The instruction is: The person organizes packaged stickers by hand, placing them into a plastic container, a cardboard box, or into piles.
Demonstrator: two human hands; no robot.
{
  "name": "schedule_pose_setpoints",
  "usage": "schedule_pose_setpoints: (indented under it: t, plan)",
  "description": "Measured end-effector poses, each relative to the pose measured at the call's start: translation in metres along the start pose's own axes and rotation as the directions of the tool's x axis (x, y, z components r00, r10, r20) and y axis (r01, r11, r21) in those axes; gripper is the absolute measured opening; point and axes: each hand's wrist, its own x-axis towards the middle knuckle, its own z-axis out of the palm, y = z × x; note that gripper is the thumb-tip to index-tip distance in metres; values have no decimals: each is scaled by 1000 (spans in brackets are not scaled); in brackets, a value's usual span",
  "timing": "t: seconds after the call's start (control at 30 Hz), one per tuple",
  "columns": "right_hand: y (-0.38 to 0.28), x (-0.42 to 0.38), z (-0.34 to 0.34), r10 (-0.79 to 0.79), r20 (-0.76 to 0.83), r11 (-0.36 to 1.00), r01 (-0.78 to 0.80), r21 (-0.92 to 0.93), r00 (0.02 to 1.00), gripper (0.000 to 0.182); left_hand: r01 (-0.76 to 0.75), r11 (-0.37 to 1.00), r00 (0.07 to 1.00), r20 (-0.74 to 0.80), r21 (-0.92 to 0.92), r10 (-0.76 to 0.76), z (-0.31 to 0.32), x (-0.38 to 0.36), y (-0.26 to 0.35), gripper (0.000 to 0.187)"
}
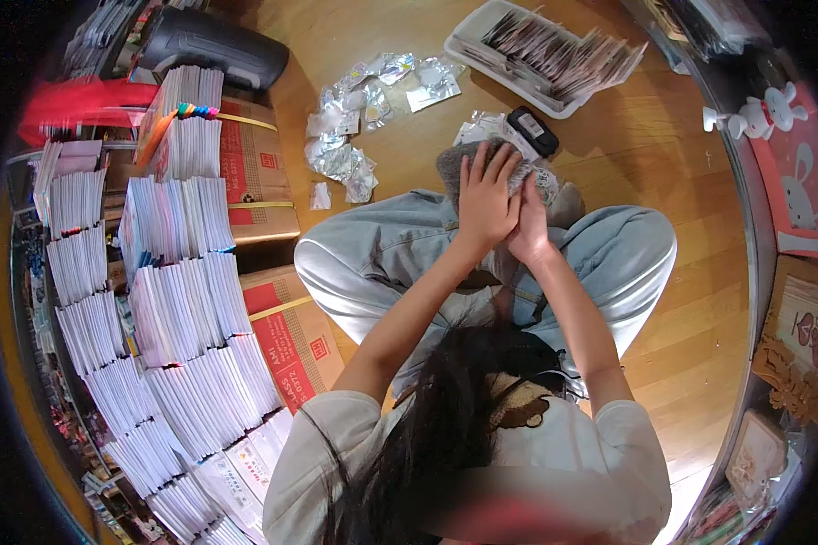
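My left hand (487, 202) lies over a grey fuzzy cloth (453, 171), its fingers bent across the top. My right hand (529, 225) is pressed up against the left one, palm side inward. Most of its fingers are hidden, and so is whatever lies between the two hands. A small pale patterned item (546, 185) shows just beyond my right hand. Past the cloth lie some clear packets (482, 125) and a black oblong case (533, 132) with a light label. Both hands are above my crossed legs.
Clear and silvery packets (341, 123) lie in an arc on the wooden floor. A white bin (563, 111) of upright packets stands farther out. Stacked booklets (186, 304) and red-brown cartons (262, 173) line the left; a shelf edge (745, 272) runs along the right.
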Motion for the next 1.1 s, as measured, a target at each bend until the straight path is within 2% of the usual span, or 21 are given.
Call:
schedule_pose_setpoints:
  t: [0.07, 0.1, 0.2, 0.3, 0.4, 0.5, 0.6, 0.63, 0.67, 0.73, 0.8, 0.87, 0.9, 0.93, 1.0, 1.03, 1.1]
  plan:
    - [-4, 1, -1, 56, 41, 998, -55, -18, 998, 63, -38, 999, 998, 54, -10, 38, -1, 7, -5, 45]
    - [-2, 2, -1, 32, -22, 993, -34, -109, 999, 63, -48, 999, 999, 13, 15, 48, 0, 13, -8, 36]
    - [-2, 0, -1, 29, 36, 996, -25, -84, 999, 56, 6, 1000, 993, 120, 1, -6, -3, 20, -16, 30]
    - [6, 6, -10, -6, 21, 962, 11, -273, 1000, 53, 188, 975, 976, 137, -118, -172, -6, 31, -31, 34]
    - [8, 16, -20, 25, -8, 910, -26, -413, 1000, 51, 194, 972, 979, 82, -129, -185, -7, 32, -47, 41]
    - [10, 17, -17, 33, -49, 908, -51, -416, 998, 52, 247, 955, 969, 40, -161, -244, -9, 30, -64, 45]
    - [6, 16, -24, -25, -140, 889, -42, -456, 990, 51, 391, 919, 918, 90, -46, -386, -23, 26, -103, 43]
    - [-4, 12, -18, -57, -70, 897, 20, -441, 996, 49, 502, 861, 864, 95, -83, -494, -33, 24, -121, 45]
    - [-11, 15, -24, -96, -82, 829, 34, -558, 992, 46, 603, 789, 798, 108, -119, -593, -43, 19, -138, 46]
    - [-30, 25, -40, -182, -91, 646, 49, -762, 979, 41, 584, 661, 687, -147, -472, -712, -65, 12, -157, 52]
    - [-41, 42, -69, -275, -68, 241, 1, -971, 959, 36, 607, 371, 467, -62, -703, -882, -94, 4, -167, 53]
    - [-48, 49, -66, -394, 20, -232, -79, -970, 919, 33, 392, 309, 550, -49, -867, -834, -94, -17, -206, 53]
    - [-48, 47, -51, -449, 97, -457, -135, -879, 888, 32, 291, 199, 532, -15, -936, -847, -100, -24, -211, 47]
    - [-47, 47, -37, -478, 191, -649, -199, -735, 857, 32, 263, 188, 472, -43, -946, -880, -109, -28, -212, 45]
    - [-43, 53, -18, -496, 398, -789, -210, -577, 772, 35, -55, -94, 408, 64, -994, -911, -118, -33, -216, 45]
    - [-40, 56, -10, -480, 495, -843, -226, -488, 724, 37, -112, -122, 367, 73, -986, -927, -124, -34, -217, 46]
    - [-33, 75, 9, -390, 524, -841, -62, -537, 757, 36, -230, -166, 286, 97, -959, -953, -135, -32, -220, 48]
